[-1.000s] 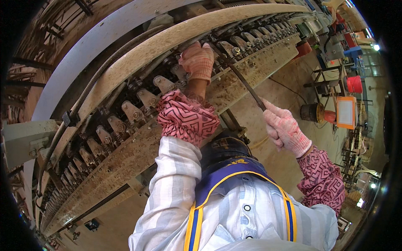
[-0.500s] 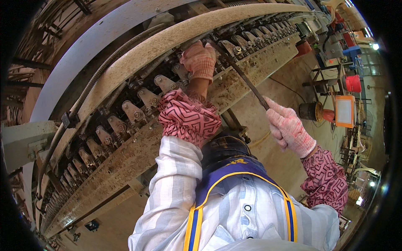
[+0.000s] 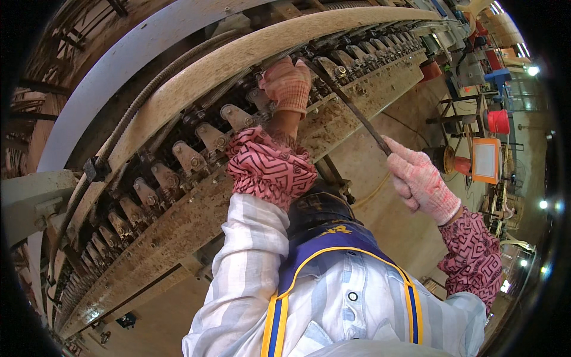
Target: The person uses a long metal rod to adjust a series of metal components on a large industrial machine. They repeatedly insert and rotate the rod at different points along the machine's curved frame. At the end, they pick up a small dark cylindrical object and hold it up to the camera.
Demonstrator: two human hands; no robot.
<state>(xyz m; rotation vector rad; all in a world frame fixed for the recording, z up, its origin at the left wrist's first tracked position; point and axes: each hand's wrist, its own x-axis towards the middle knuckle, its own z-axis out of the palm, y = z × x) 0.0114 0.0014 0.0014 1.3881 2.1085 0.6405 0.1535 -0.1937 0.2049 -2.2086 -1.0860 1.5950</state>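
While my right grip (image 3: 423, 185) wraps a dark rod (image 3: 357, 113) slanting to the metal levers (image 3: 211, 137), my left grip (image 3: 286, 88) sits by its far end, hold untellable; apparent step: working the rod; probable next need: steadiness.

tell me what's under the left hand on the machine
A row of brackets shows on both sides of the gloved left hand, and a dirty beam passes behind the pink sleeve. Whatever lies directly beneath the hand is covered.
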